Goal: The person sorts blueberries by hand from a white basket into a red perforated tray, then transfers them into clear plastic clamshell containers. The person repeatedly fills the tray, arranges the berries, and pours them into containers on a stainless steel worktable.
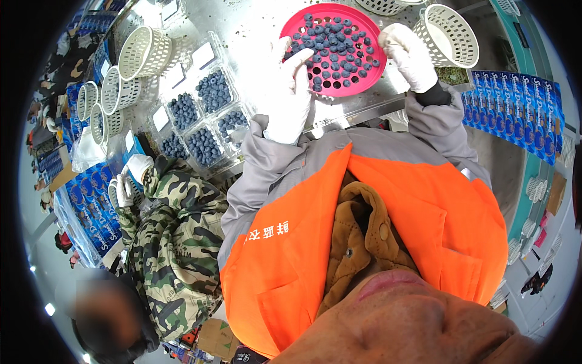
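A round pink perforated tray (313, 14) carries loose blueberries (335, 42) over the steel table. My left hand (291, 77), in a white glove, grips its left rim, thumb laid across the berries. On the right side, my gloved right hand (408, 57) has its fingers bent closed at the opposite rim; the fingertips are partly hidden. Several clear plastic punnets of blueberries (213, 91) stand together to the left, the lower right one (233, 127) less full than the others. Glare washes out the table near my left hand.
White perforated plastic baskets stand at the left (143, 52) and beside my right hand (448, 36). A co-worker in a camouflage jacket (182, 245) works close on my left with white gloves (132, 177). Blue printed cartons (514, 109) lie to the right, others (93, 200) to the left.
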### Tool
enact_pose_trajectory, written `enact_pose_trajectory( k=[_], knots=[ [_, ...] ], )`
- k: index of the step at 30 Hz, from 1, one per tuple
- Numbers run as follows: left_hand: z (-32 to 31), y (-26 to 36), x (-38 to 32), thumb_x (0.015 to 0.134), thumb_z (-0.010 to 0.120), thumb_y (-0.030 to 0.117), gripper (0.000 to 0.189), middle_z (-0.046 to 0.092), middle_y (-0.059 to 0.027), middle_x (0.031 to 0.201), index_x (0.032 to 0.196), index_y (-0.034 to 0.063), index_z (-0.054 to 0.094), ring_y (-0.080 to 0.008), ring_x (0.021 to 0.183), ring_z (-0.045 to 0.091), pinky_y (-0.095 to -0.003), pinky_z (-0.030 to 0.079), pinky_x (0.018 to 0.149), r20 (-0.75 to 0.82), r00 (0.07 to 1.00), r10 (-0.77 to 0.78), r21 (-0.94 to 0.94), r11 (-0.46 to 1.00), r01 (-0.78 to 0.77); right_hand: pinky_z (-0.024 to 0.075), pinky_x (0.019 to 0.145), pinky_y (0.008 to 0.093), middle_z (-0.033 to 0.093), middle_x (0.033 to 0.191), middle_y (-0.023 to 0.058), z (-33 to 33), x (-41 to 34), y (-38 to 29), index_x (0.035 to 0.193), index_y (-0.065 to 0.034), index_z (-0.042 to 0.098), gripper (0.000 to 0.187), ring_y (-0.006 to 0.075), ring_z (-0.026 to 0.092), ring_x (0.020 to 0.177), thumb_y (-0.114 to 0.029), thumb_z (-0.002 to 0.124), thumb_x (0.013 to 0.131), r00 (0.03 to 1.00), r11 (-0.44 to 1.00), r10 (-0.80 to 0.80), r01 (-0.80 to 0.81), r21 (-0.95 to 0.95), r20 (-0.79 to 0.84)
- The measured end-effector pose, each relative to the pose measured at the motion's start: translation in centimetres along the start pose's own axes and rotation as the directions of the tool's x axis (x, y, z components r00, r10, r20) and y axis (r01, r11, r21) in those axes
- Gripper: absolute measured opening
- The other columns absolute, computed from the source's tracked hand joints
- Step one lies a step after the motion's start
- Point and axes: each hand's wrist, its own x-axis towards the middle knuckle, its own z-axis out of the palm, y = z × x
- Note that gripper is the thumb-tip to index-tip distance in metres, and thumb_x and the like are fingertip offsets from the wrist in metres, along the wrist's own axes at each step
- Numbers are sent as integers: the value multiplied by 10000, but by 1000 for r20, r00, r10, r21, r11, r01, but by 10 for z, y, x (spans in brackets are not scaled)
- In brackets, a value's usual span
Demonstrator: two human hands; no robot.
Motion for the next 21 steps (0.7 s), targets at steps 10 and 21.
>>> enact_pose_trajectory(
  k=[10, 21],
  knots=[
    [-1, 10, -7, 953, 557, -2, 305, 494, -199, 1451, 1213, 46, 708, -289, 1349, 503, -362, 456, 1078, -60, 992, -113, -48, 993, 110, 514, 655, 397, 697, 797, 78, -50, -10, 12, 1001, -82, 715, 211, 293, 665, 726, -279, 666, 947, 919, 604, 359, -96, -791, 162],
    [-7, 13, -18, 967, 539, 63, 313, 555, -217, 1424, 1233, 27, 700, -325, 1364, 484, -403, 362, 1151, -107, 986, -127, -45, 991, 122, 410, 973, 370, 617, 909, -52, 71, 15, -62, 991, -188, 692, 144, 137, 601, 1007, -193, 647, 855, 758, 505, -402, 651, -567, 513]
  ],
)
